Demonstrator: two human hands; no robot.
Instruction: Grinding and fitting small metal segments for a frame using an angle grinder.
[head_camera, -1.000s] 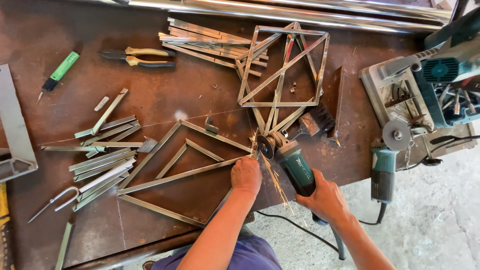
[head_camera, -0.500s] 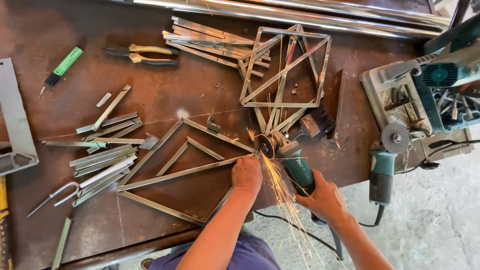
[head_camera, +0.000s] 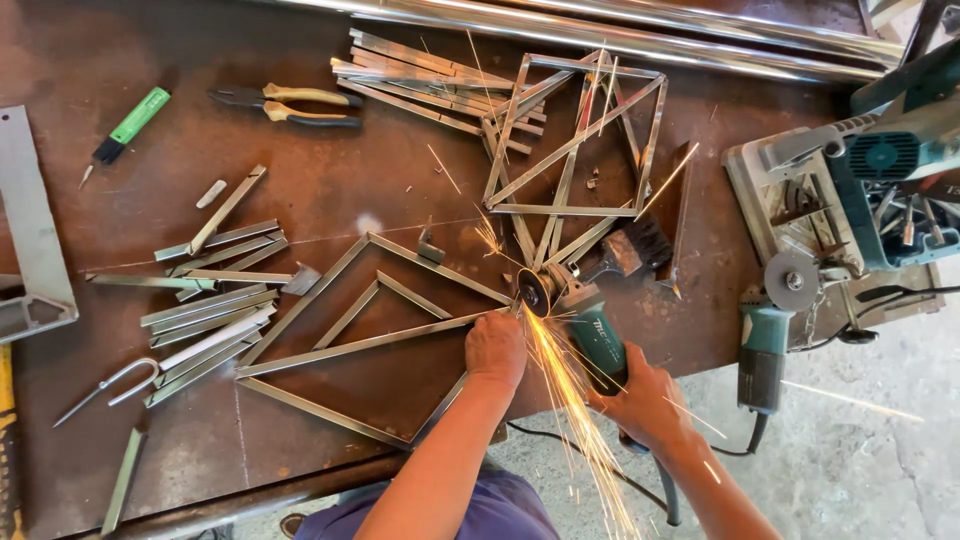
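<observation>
Right hand (head_camera: 645, 405): closed around the body of a teal angle grinder (head_camera: 590, 330), at 5 o'clock from table centre. Grinder disc (head_camera: 530, 292) points to 10 o'clock and meets the right-hand corner of the diamond-shaped metal frame (head_camera: 360, 345); sparks (head_camera: 575, 420) stream toward 6 o'clock, off the table edge.

Left hand (head_camera: 495, 350): fingers curled, pressing down on the frame's bar just beside the disc; whether it grips the bar cannot be told.

Frame: flat on the rusty steel table (head_camera: 330, 170), centre, an inner triangle welded inside it.

Square metal frame (head_camera: 575, 150): at 1 o'clock, leaning over cut strips.

Loose metal strips (head_camera: 205, 300): at 9 o'clock.

Pliers (head_camera: 290, 105), yellow-handled: at 11 o'clock; green screwdriver (head_camera: 125, 125) further left.

Second angle grinder (head_camera: 770, 335): at 3 o'clock, idle, beside a chop saw (head_camera: 880, 170).

Brush (head_camera: 630, 250): just above the grinder.
</observation>
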